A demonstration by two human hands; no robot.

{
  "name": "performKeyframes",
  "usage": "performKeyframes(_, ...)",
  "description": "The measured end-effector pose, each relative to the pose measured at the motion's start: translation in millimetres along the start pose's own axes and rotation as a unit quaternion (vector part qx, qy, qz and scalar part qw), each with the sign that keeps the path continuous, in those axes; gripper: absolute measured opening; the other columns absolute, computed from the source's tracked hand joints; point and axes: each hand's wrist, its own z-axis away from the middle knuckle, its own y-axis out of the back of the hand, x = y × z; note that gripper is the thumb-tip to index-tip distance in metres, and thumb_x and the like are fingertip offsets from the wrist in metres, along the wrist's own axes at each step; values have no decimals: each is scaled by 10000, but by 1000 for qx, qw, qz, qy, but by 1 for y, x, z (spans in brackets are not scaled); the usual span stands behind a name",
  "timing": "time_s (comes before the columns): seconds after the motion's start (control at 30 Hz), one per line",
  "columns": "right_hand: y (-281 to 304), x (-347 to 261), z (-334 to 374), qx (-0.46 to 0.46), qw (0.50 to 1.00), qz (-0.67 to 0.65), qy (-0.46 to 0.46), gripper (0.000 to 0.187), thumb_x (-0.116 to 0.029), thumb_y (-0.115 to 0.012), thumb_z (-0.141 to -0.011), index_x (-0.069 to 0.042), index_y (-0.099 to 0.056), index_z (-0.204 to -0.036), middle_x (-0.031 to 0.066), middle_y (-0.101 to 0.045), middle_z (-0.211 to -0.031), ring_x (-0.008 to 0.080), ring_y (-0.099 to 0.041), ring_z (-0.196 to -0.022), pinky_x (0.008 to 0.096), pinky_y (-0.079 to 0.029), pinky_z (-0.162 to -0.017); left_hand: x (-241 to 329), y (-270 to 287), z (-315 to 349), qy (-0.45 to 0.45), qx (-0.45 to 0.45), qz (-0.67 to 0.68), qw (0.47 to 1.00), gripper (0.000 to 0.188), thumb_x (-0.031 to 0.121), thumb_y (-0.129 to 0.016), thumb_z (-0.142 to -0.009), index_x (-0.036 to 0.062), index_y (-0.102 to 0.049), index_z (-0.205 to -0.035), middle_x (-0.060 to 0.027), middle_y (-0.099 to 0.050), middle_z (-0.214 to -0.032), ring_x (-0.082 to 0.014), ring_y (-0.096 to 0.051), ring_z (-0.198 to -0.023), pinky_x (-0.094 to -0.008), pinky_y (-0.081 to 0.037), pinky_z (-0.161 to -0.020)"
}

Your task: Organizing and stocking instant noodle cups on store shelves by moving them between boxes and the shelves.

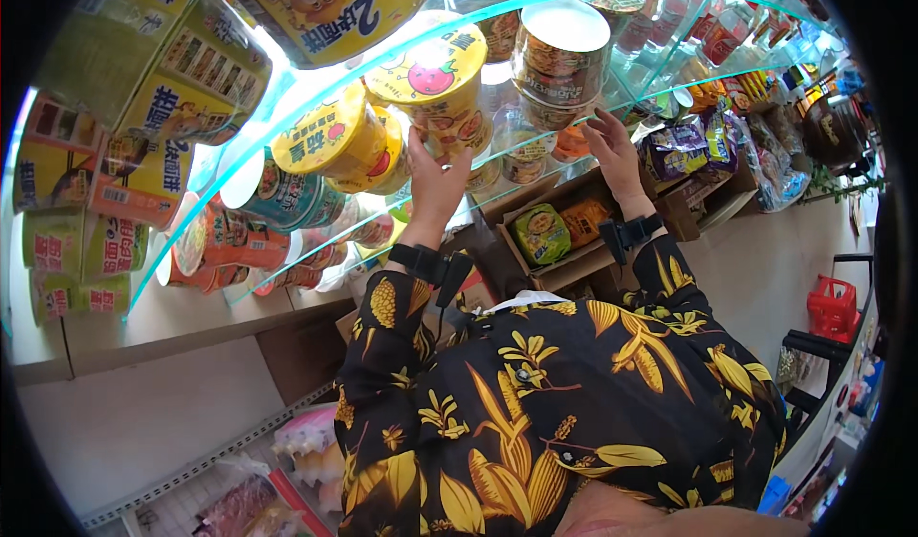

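My left hand [437, 181] is raised to a glass shelf, its index finger and thumb apart against the front of a yellow instant noodle cup [430, 76]. Its other fingers are partly hidden. Just left of it, another yellow noodle cup [330, 143] leans at a tilt. My right hand [614, 153] is open with fingers spread, near the lower side of a brown noodle bucket [562, 59] with a white lid. Whether its fingertips touch the bucket cannot be made out. Each wrist wears a black strap.
Teal noodle cups [282, 188] and red-orange cups [229, 236] stand lower left. Large yellow noodle packs [325, 6] sit above the curved glass shelf edge [382, 54]. Below my hands is a cardboard box [535, 264] with green and orange packets. A red basket [834, 307] stands far right.
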Motion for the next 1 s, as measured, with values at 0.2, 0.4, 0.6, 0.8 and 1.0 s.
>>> performKeyframes(0.2, 0, -1, 4, -16, 1000, -4, -18, 504, -208, -633, -863, -11, -428, -1279, 86, -557, -1131, 134, -544, -1000, 261, -446, -849, 0, 6, -1, 2, -18, 14, 1000, 854, 142, -670, -794, -71, -82, -1374, -226, -292, -1339, -246, -551, -1046, -297, -488, -829)
performKeyframes(0.4, -1, -3, 9, -25, 998, 6, -51, 561, -259, -636, -858, 16, -404, -1289, 110, -560, -1132, 152, -540, -1016, 279, -429, -869, 16, 12, 12, 83, -15, 28, 996, 879, 199, -684, -783, -77, -101, -1381, -254, -296, -1341, -281, -542, -1052, -311, -491, -815)
performKeyframes(0.6, -5, -10, 17, -41, 997, -22, -56, 524, -208, -621, -869, 25, -395, -1281, 107, -574, -1108, 140, -550, -1001, 266, -439, -850, 26, 10, 11, 90, -11, 54, 994, 908, 214, -684, -776, -89, -79, -1380, -254, -280, -1355, -317, -499, -1108, -332, -488, -847)
performKeyframes(0.8, 1, -4, 21, -68, 995, -55, -51, 503, -183, -607, -876, 28, -393, -1280, 101, -586, -1098, 146, -562, -1006, 254, -444, -835, 18, 4, 0, 7, 0, 3, 1000, 902, 201, -678, -777, -66, -74, -1391, -239, -303, -1345, -297, -499, -1106, -339, -462, -888)
performKeyframes(1.0, 12, 7, 27, -41, 997, 33, -56, 509, -247, -619, -866, 8, -435, -1267, 74, -599, -1032, 119, -562, -927, 237, -445, -779, 21, -3, -6, 13, -40, 51, 998, 853, 135, -676, -790, -40, -92, -1387, -252, -323, -1323, -268, -557, -1052, -300, -501, -827)
